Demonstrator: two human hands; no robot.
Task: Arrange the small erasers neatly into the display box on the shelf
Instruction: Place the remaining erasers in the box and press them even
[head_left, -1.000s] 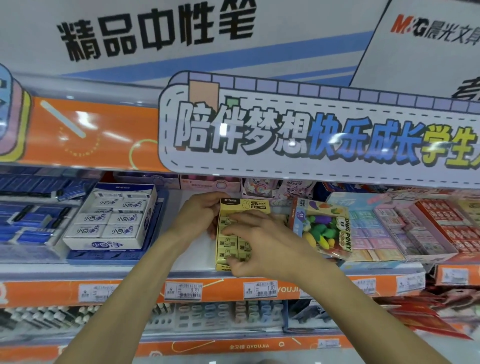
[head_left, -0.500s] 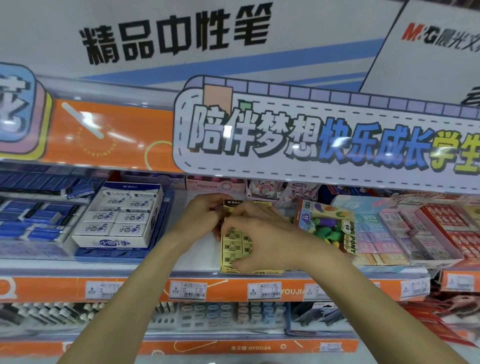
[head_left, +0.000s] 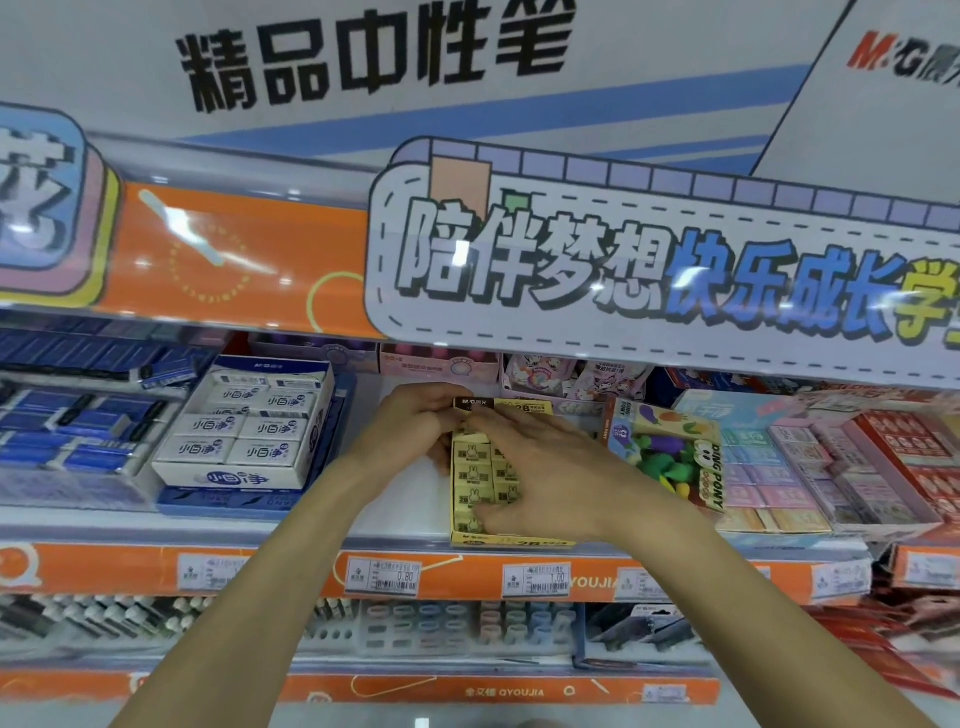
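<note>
Flattened now, right hand (head_left: 550, 483) joins left hand (head_left: 415, 421) on one display box (head_left: 511, 540).

- The display box (head_left: 511, 540) is pale yellow, with a black band at its back edge and dark print along the front lip.
- The small erasers (head_left: 472, 475) inside are pale yellow, each with a rabbit outline drawn in dark line.
- The white eraser box (head_left: 249, 431) at the left is white with blue lettering and a blue rim.
- The shelf edge strip (head_left: 260, 571) is orange, dotted with white price labels (head_left: 383, 574) bearing black barcodes.
- The toy eraser box (head_left: 670, 457) at the right shows green, purple and yellow shapes on a multicoloured card.
- The pastel eraser boxes (head_left: 769, 478) beyond it run blue, pink and yellow-orange.
- The hanging sign (head_left: 623, 270) is white with a dashed dark border, its characters white, blue and yellow-green.
</note>
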